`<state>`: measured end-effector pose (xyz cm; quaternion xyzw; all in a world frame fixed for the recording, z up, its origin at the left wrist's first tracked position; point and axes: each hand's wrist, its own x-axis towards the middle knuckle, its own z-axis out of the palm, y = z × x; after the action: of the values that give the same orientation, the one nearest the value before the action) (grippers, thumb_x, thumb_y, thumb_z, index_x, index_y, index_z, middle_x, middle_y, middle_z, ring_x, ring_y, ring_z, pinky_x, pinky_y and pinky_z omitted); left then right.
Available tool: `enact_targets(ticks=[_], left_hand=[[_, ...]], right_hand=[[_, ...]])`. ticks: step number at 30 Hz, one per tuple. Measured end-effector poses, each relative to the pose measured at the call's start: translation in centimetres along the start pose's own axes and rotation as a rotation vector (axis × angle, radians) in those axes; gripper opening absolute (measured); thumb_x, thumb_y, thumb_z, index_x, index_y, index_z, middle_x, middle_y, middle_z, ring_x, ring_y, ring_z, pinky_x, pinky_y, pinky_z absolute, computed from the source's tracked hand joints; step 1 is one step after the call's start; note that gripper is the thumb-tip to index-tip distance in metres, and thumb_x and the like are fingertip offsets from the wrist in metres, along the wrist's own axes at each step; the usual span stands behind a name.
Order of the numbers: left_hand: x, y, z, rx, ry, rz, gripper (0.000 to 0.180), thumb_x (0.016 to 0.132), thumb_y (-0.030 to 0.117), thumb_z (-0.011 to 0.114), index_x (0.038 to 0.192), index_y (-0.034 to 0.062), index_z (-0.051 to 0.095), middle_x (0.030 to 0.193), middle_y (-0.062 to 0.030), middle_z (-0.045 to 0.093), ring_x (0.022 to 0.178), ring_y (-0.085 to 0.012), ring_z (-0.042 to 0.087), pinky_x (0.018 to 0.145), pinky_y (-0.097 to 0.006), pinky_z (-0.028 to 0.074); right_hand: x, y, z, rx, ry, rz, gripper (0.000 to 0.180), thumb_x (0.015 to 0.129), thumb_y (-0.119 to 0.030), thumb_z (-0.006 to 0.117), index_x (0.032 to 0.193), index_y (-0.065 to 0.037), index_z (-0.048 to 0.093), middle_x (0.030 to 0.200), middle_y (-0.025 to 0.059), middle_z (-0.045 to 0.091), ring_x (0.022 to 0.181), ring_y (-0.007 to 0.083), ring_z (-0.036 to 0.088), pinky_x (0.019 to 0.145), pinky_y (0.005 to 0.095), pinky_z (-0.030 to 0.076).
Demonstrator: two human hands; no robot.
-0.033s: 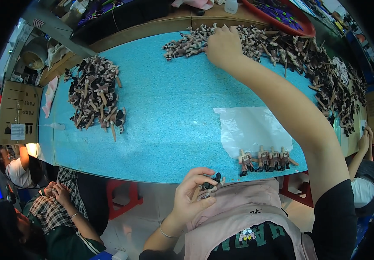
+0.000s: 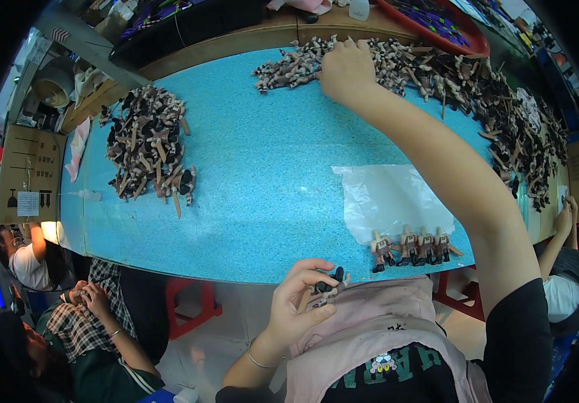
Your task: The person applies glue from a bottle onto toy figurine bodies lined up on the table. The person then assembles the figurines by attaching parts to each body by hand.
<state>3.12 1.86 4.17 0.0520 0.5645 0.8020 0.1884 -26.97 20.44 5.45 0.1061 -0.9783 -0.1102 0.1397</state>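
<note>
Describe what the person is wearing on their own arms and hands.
Both hands are bare, with no gloves. The left hand has a thin silvery bracelet at the wrist and a bare forearm. The right hand has a bare forearm too; a short black sleeve covers the upper arm. No rings can be made out.

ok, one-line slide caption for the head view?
Left hand holds a small toy figure; right hand reaches into the far parts pile on blue table.

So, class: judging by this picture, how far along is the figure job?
Done: four figures lined up at the table's near edge. In hand: the left hand holds a small piece, and the right hand reaches into the far pile. Left: that pile and another heap.
</note>
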Motion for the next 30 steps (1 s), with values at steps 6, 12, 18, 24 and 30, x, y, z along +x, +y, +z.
enact_targets(ticks=[6,12,18,24,30], left_hand=[[0.3,0.3,0.3,0.022,-0.022,0.039,0.036,0.075,0.012,0.076,0.106,0.0004,0.062,0.121,-0.0138,0.048,0.114,-0.0214,0.048,0.097,-0.034,0.039],[-0.6,0.2,0.9,0.102,-0.037,0.093,0.036,0.073,0.010,0.077,0.104,0.0003,0.062,0.120,-0.0140,0.048,0.113,-0.0214,0.049,0.097,-0.035,0.040],[-1.2,-0.3,2.2,0.059,-0.024,0.050,0.036,0.072,0.011,0.077,0.102,-0.0014,0.062,0.119,-0.0143,0.049,0.112,-0.0212,0.050,0.097,-0.035,0.040],[-0.9,-0.6,3.7,0.072,-0.068,0.014,0.037,0.072,0.012,0.077,0.103,-0.0014,0.062,0.119,-0.0145,0.049,0.111,-0.0215,0.051,0.096,-0.034,0.041],[-1.2,-0.6,4.3,0.105,-0.061,0.044,0.037,0.073,0.012,0.077,0.104,-0.0007,0.062,0.120,-0.0141,0.049,0.110,-0.0209,0.051,0.095,-0.033,0.042]], right_hand=[[-1.0,0.1,-0.4,0.122,0.000,0.137,0.028,0.078,-0.034,0.069,0.085,-0.007,0.072,0.098,0.0112,0.065,0.106,0.0275,0.055,0.089,0.0431,0.037],[-6.4,3.6,-3.6,0.731,0.177,0.038,0.018,0.082,-0.010,0.065,0.094,0.000,0.056,0.083,0.0188,0.063,0.081,0.0365,0.061,0.070,0.0454,0.048],[-16.6,6.5,-4.7,0.896,0.052,-0.039,0.017,0.083,-0.003,0.063,0.099,-0.001,0.061,0.086,0.0136,0.062,0.078,0.0285,0.060,0.068,0.0358,0.049],[-21.3,8.0,-3.9,0.798,-0.053,-0.103,0.014,0.080,-0.006,0.063,0.092,0.001,0.066,0.085,0.0131,0.061,0.085,0.0310,0.059,0.073,0.0408,0.049],[-21.8,8.3,-4.5,0.772,-0.128,-0.123,0.013,0.079,-0.006,0.063,0.090,-0.001,0.067,0.087,0.0126,0.061,0.086,0.0316,0.059,0.073,0.0412,0.049]])
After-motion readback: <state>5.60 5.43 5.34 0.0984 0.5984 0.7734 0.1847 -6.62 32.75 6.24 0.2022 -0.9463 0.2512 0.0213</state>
